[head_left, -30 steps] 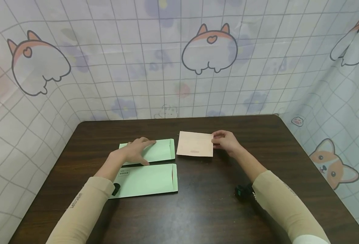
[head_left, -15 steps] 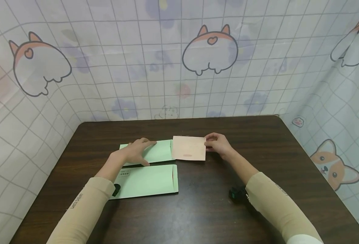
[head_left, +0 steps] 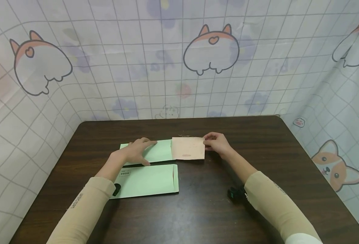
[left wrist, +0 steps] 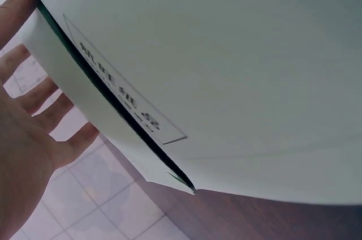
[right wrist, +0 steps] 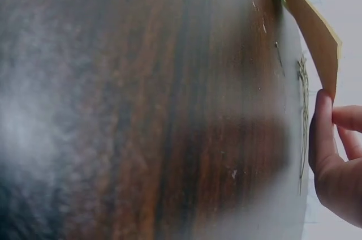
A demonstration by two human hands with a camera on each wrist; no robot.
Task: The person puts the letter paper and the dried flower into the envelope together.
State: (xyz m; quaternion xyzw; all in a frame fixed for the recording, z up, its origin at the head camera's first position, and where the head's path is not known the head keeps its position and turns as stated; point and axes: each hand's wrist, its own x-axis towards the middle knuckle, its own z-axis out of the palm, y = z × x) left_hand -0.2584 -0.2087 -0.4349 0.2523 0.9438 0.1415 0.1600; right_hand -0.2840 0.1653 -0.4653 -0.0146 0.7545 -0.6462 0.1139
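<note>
I see my left hand lying flat on the far green envelope, with the fingers straight and spread out, pressing it down on the dark brown table. It is not curled round anything. In the left wrist view the same hand shows open fingers next to the pale paper, which fills most of that picture. My right hand pinches the right edge of the small peach paper between thumb and fingers. In the right wrist view I can see the fingertips on the paper's thin edge, and that end of the paper is lifted a bit off the table. The peach paper sits in the middle of the table, toward the far side. Its left edge touches the open right end of the far green envelope, and it looks like it lies a tiny bit over it, but I cannot tell if any of it is inside. A second green envelope lies flat closer to me, just below the first one, with small print near its left end. My left sleeve covers its left corner. A small black thing sits by my right sleeve. A cloth with cartoon dogs hangs behind the table.
</note>
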